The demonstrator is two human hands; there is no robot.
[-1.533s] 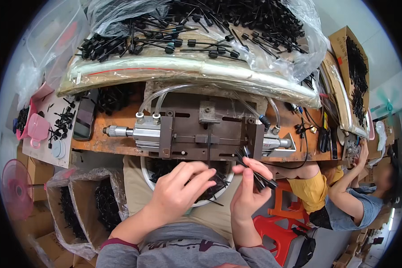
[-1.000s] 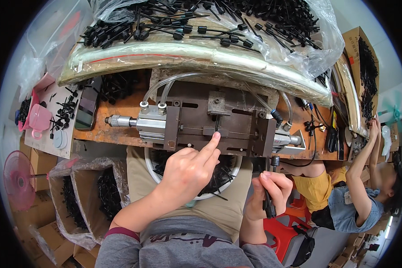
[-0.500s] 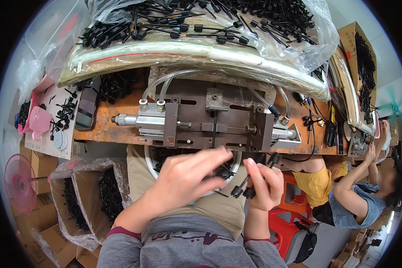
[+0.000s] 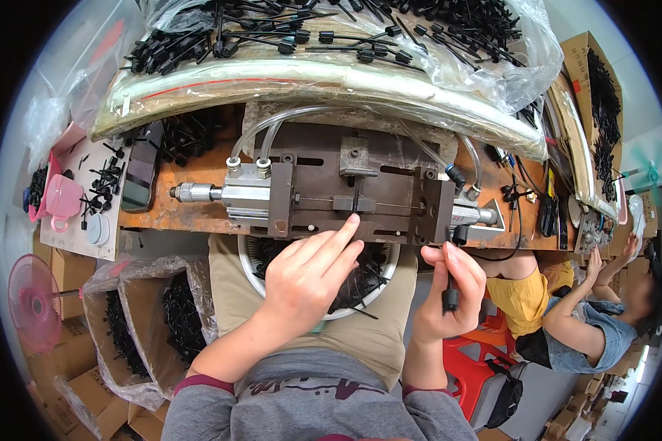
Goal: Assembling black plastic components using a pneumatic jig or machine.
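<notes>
My left hand [image 4: 309,275] reaches over the front edge of a dark metal fixture [image 4: 390,154], fingers stretched out. Its index fingertip touches the near end of a thin black rod [image 4: 356,197], which lies across a small middle block [image 4: 343,205]. In my right hand [image 4: 454,294], to the right and nearer me, is a slim black stem with black knobs; one knob [image 4: 460,235] shows above the fingers and another [image 4: 450,300] below. Whether it is one piece or more, I cannot tell. Below my left hand, a white-rimmed round tub [image 4: 251,273] with black pieces sits between my legs.
Silver air cylinders [image 4: 246,198] with clear hoses flank the fixture. Behind it, black stemmed parts [image 4: 287,44] heap on a plastic-covered ledge [image 4: 309,84]. Lined boxes [image 4: 118,294] stand at left, beside a pink fan [image 4: 33,303]. Another person [image 4: 585,331] sits at right, near a red stool [image 4: 467,375].
My left hand has moved from hovering to fingertip contact with the rod, which now reaches less far toward me. The fixture's side pistons have drawn back outward. My right hand's piece stands more upright.
</notes>
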